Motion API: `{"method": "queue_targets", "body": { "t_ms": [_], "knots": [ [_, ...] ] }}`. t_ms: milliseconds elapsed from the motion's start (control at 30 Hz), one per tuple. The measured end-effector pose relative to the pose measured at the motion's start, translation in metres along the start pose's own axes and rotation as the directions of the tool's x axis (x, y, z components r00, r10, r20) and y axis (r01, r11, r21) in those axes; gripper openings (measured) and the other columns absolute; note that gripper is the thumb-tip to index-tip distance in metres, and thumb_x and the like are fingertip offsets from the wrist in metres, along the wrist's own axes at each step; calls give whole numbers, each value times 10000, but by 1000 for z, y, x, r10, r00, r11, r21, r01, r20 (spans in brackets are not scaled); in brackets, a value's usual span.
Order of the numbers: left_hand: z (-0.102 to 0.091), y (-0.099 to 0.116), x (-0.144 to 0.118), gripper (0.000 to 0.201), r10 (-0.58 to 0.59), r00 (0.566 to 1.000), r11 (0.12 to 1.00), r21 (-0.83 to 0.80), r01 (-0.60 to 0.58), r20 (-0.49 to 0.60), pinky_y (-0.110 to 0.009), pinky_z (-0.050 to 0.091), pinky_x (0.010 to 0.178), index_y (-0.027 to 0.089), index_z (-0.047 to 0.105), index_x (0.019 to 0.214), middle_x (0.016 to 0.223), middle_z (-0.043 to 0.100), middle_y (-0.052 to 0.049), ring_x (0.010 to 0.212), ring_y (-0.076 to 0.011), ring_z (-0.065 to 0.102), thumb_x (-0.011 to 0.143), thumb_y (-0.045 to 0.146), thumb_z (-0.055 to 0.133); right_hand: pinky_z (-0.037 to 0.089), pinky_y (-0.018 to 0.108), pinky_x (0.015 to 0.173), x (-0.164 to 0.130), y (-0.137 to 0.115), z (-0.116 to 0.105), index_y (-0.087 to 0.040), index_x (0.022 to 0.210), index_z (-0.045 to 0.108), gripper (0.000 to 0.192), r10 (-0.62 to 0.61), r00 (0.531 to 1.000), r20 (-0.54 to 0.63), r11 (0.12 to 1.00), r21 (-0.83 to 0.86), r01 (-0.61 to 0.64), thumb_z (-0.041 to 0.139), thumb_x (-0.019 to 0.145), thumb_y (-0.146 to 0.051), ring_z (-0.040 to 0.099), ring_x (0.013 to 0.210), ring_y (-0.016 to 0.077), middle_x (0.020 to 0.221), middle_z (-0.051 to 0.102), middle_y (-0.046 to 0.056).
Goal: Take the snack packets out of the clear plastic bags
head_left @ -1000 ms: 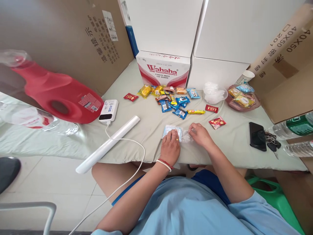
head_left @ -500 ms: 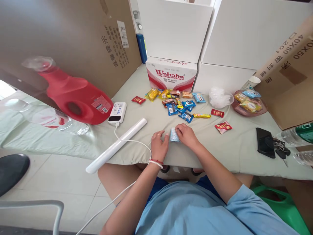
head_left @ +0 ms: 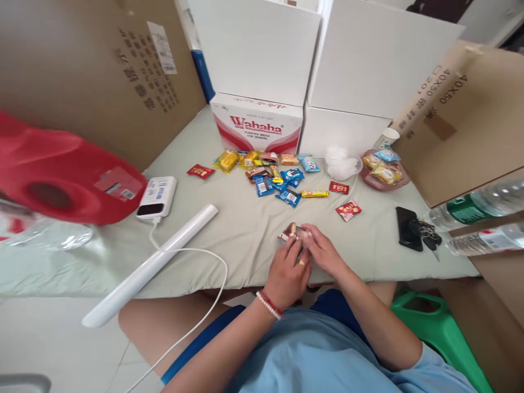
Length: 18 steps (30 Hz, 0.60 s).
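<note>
Near the front edge of the cloth-covered table, a small snack packet [head_left: 286,233] with brown and pale print is between my two hands. My left hand [head_left: 290,270] has its fingers bent over the packet's near side. From the right, my right hand [head_left: 322,249] pinches the same packet, its fingertips close to those of the left. Fingers cover much of the wrapper. Beyond the hands lies a loose heap of wrapped snacks, among them a blue packet [head_left: 264,185], a yellow packet [head_left: 228,161] and a yellow stick packet [head_left: 314,194].
Left are a white tube lamp [head_left: 151,265], a power bank [head_left: 158,196] with its cable and a red jug [head_left: 77,174]. Right are a snack bowl [head_left: 385,183], a phone [head_left: 408,229], keys [head_left: 429,233] and bottles [head_left: 470,207]. A Wahaha box [head_left: 257,125] stands behind.
The packet showed a pale blue face before; now brown print shows. My left hand has moved in from beside it and closed on it. The view has shifted to the right.
</note>
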State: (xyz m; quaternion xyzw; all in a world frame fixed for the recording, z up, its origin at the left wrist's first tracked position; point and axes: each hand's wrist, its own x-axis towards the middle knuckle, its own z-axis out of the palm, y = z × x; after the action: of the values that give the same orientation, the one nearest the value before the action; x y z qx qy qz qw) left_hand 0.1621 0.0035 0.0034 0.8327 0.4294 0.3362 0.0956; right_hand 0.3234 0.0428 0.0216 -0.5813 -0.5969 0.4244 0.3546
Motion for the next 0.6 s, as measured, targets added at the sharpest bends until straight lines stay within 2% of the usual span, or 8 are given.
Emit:
{"method": "queue_targets", "body": {
  "t_ms": [67,167,233,300,367,433,533,600],
  "knots": [
    [4,6,-10,287,146,986,988,-61,-141,85,-513,485,1160,120,700,1172,1506,541,-220,1532,-347,355,935,159,542,483,447,1081,-8,11,-8,-235,1294,625,414,-29,999,18,996,-88,30,558,976,-491,645,1201,256,1293,697,101],
    [1,-3,-20,281,252,948,963,-151,-225,193,-477,516,1150,168,704,1133,1506,569,-157,1527,-298,382,937,121,508,495,434,1079,-16,25,-17,-246,1354,614,421,-31,994,107,998,-54,37,548,986,-438,649,1213,238,1323,692,88],
    [-8,-19,-26,343,231,955,967,-155,-204,184,-462,541,1120,222,661,1238,1455,619,-123,1456,-265,486,949,125,504,491,426,1090,-16,30,-28,-256,1357,632,418,-53,991,122,998,-18,56,556,984,-430,654,1218,231,1324,697,77],
    [-19,-41,-33,352,105,991,992,-79,-98,79,-479,567,1073,269,637,1251,1378,660,-117,1361,-268,573,948,131,523,485,442,1100,-9,33,-52,-259,1327,666,416,-70,997,38,997,-9,71,594,959,-439,658,1214,244,1325,699,78],
    [-29,-64,-42,320,-10,999,999,31,11,-38,-510,586,1014,291,629,1207,1256,692,-113,1241,-285,638,943,132,542,502,467,1078,9,35,-92,-266,1310,683,429,-65,989,-132,998,-9,64,629,931,-460,662,1198,262,1330,698,78],
    [-35,-82,-49,258,-46,991,985,160,66,-123,-508,602,930,269,625,1154,1129,700,-114,1097,-294,677,940,141,559,546,478,1013,40,36,-145,-270,1325,674,467,-61,940,-336,998,-29,55,647,908,-481,670,1155,273,1317,700,78],
    [-33,-92,-55,211,18,988,945,326,33,-151,-464,588,906,204,616,1097,1052,709,-110,1021,-290,681,908,109,608,574,465,943,107,34,-231,-231,1342,652,522,-129,780,-613,987,-152,44,671,866,-444,675,1076,275,1289,700,97],
    [-30,-90,-54,207,62,988,915,402,1,-143,-436,576,912,177,615,1073,1032,711,-111,1024,-292,679,886,89,634,550,460,966,156,30,-275,-193,1310,665,468,-129,693,-709,965,-250,-76,627,879,-372,668,1064,275,1226,719,113]
  ]
}}
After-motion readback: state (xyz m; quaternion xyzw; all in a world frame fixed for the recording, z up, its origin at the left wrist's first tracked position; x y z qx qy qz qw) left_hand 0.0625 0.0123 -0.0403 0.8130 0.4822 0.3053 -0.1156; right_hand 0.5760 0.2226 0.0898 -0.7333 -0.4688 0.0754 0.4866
